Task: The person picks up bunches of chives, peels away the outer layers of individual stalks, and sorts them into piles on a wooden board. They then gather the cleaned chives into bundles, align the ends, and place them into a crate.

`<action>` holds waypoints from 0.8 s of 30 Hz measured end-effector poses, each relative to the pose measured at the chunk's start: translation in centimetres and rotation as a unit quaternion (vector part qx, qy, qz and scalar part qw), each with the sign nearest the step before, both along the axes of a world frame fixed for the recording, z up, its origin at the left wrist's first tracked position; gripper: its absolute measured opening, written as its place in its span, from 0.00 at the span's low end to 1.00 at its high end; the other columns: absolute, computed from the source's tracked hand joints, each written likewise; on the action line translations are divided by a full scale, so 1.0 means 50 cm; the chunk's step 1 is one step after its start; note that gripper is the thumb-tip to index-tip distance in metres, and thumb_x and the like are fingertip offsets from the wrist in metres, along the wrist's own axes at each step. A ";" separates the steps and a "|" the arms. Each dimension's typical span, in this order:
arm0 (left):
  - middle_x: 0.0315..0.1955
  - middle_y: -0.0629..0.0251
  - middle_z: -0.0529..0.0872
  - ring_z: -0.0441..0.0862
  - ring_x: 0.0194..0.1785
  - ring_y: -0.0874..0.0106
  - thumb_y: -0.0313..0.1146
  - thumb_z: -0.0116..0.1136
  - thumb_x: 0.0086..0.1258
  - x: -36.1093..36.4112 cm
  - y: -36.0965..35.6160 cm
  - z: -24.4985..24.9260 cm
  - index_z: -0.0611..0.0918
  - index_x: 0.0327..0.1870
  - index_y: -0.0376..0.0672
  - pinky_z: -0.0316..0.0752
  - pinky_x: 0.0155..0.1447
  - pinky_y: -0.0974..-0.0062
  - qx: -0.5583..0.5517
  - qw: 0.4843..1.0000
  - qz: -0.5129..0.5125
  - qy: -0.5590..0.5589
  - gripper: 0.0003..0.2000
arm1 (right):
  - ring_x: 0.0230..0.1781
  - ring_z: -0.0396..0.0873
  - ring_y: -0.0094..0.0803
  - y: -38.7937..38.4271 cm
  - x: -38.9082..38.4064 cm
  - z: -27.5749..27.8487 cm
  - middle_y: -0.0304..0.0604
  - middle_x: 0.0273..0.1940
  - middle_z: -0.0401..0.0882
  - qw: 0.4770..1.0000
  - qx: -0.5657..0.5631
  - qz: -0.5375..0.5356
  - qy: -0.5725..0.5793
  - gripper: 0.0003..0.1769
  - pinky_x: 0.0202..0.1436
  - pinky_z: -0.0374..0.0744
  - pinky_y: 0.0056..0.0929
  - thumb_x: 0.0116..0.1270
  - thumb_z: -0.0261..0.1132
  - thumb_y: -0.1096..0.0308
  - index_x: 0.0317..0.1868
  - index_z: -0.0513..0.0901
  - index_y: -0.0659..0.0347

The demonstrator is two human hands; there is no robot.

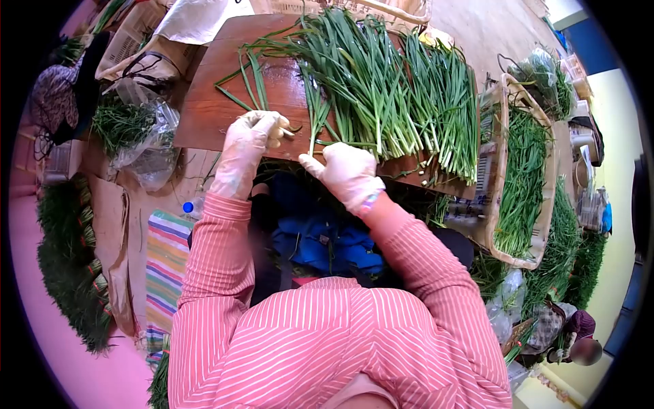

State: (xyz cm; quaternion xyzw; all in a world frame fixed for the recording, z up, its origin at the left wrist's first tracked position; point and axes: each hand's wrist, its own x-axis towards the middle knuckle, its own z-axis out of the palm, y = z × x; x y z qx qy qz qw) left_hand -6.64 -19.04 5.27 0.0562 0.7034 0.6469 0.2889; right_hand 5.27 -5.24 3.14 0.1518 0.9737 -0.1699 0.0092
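Observation:
My left hand, in a pale glove, is closed in a pinch at the near edge of a brown wooden board. A few loose garlic chives run down to its fingers, and a short green end sticks out to the right. My right hand, also gloved, is curled at the same edge with its thumb stretched left, close to the white stem ends of some chives. Whatever its fingers hold is hidden. A large pile of garlic chives covers the board's middle and right.
A long basket of greens stands right of the board. On the left are a plastic bag with greens, bundled greens and a striped cloth. Another person is at the lower right.

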 end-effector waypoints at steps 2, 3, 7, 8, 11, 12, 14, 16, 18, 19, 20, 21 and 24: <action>0.24 0.74 0.81 0.72 0.24 0.85 0.41 0.57 0.67 -0.006 -0.011 -0.023 0.83 0.32 0.43 0.66 0.28 0.86 -0.007 0.999 -0.024 -0.043 0.11 | 0.26 0.80 0.48 -0.014 -0.027 -0.038 0.50 0.24 0.80 0.999 -0.030 -0.030 -0.023 0.25 0.31 0.77 0.42 0.61 0.61 0.43 0.24 0.82 0.60; 0.24 0.74 0.81 0.72 0.24 0.85 0.41 0.57 0.67 -0.004 -0.017 -0.032 0.83 0.32 0.43 0.66 0.28 0.86 -0.003 0.999 -0.023 -0.045 0.11 | 0.27 0.81 0.47 -0.016 -0.035 -0.062 0.50 0.24 0.80 0.998 -0.043 -0.038 -0.013 0.24 0.32 0.78 0.41 0.61 0.61 0.44 0.26 0.83 0.59; 0.27 0.71 0.80 0.73 0.25 0.81 0.48 0.58 0.66 0.027 -0.020 -0.027 0.79 0.43 0.43 0.67 0.31 0.85 -0.108 0.986 -0.073 -0.105 0.17 | 0.28 0.81 0.44 -0.045 -0.015 -0.033 0.48 0.26 0.82 0.987 -0.144 -0.072 0.011 0.21 0.33 0.78 0.37 0.62 0.62 0.48 0.28 0.84 0.58; 0.28 0.70 0.80 0.73 0.24 0.82 0.45 0.57 0.68 0.032 -0.023 -0.044 0.79 0.44 0.42 0.68 0.29 0.85 -0.061 0.983 -0.089 -0.146 0.15 | 0.27 0.82 0.41 -0.057 -0.002 -0.013 0.47 0.25 0.81 0.974 -0.216 -0.073 0.006 0.21 0.32 0.77 0.34 0.62 0.62 0.48 0.28 0.83 0.59; 0.30 0.70 0.80 0.78 0.34 0.77 0.36 0.53 0.70 0.059 -0.022 -0.093 0.77 0.50 0.33 0.76 0.41 0.77 0.128 0.932 -0.144 -0.309 0.16 | 0.22 0.79 0.36 -0.106 0.049 -0.010 0.42 0.20 0.78 0.955 -0.258 0.013 0.145 0.18 0.29 0.76 0.30 0.61 0.65 0.53 0.25 0.82 0.60; 0.29 0.71 0.80 0.77 0.32 0.77 0.36 0.52 0.71 0.054 -0.030 -0.094 0.76 0.53 0.32 0.75 0.40 0.78 0.176 0.911 -0.160 -0.337 0.17 | 0.23 0.79 0.40 -0.113 0.065 0.002 0.44 0.21 0.78 0.956 -0.271 0.028 0.112 0.18 0.29 0.76 0.34 0.60 0.65 0.52 0.23 0.81 0.58; 0.23 0.76 0.74 0.71 0.26 0.80 0.36 0.50 0.72 0.042 -0.043 -0.071 0.72 0.59 0.30 0.70 0.33 0.83 0.229 0.903 -0.150 -0.331 0.21 | 0.23 0.78 0.43 -0.105 0.085 0.035 0.46 0.22 0.76 0.955 -0.276 0.056 0.098 0.18 0.29 0.75 0.38 0.60 0.65 0.53 0.21 0.79 0.57; 0.17 0.81 0.58 0.58 0.19 0.86 0.37 0.44 0.75 0.032 -0.068 0.022 0.70 0.60 0.27 0.56 0.25 0.85 0.314 0.898 -0.108 -0.289 0.21 | 0.22 0.76 0.43 -0.071 0.100 0.045 0.46 0.20 0.74 0.960 -0.235 -0.014 0.150 0.19 0.28 0.73 0.40 0.61 0.65 0.54 0.19 0.77 0.58; 0.16 0.78 0.59 0.58 0.18 0.85 0.34 0.38 0.77 0.013 -0.104 0.061 0.66 0.62 0.25 0.55 0.24 0.83 0.485 0.825 -0.130 -0.259 0.21 | 0.23 0.76 0.43 -0.018 0.107 0.032 0.48 0.21 0.74 0.976 -0.117 -0.070 0.168 0.21 0.27 0.73 0.40 0.61 0.65 0.52 0.19 0.76 0.59; 0.14 0.78 0.59 0.59 0.17 0.84 0.34 0.38 0.77 0.011 -0.114 0.079 0.64 0.63 0.26 0.56 0.24 0.83 0.510 0.822 -0.106 -0.229 0.21 | 0.23 0.76 0.44 0.006 0.105 0.015 0.48 0.21 0.74 0.979 -0.050 -0.089 0.176 0.22 0.27 0.73 0.40 0.61 0.65 0.51 0.19 0.76 0.60; 0.14 0.78 0.59 0.59 0.17 0.84 0.34 0.39 0.77 0.015 -0.113 0.088 0.64 0.63 0.26 0.56 0.24 0.83 0.540 0.806 -0.100 -0.221 0.21 | 0.23 0.77 0.45 0.020 0.102 0.003 0.48 0.23 0.76 0.986 0.011 -0.103 0.131 0.23 0.28 0.74 0.40 0.61 0.64 0.48 0.20 0.77 0.60; 0.14 0.78 0.59 0.59 0.17 0.84 0.33 0.39 0.77 0.020 -0.110 0.093 0.64 0.63 0.26 0.56 0.23 0.83 0.569 0.789 -0.094 -0.212 0.21 | 0.24 0.78 0.46 0.029 0.094 -0.003 0.48 0.24 0.77 0.992 0.045 -0.094 0.077 0.24 0.29 0.75 0.40 0.60 0.63 0.45 0.22 0.78 0.59; 0.13 0.79 0.59 0.58 0.16 0.85 0.35 0.43 0.76 0.048 -0.091 0.058 0.66 0.62 0.28 0.55 0.22 0.84 0.509 0.828 -0.052 -0.229 0.21 | 0.25 0.79 0.46 0.048 0.076 -0.053 0.48 0.24 0.78 0.996 0.052 -0.069 0.011 0.21 0.28 0.75 0.41 0.60 0.62 0.49 0.23 0.80 0.58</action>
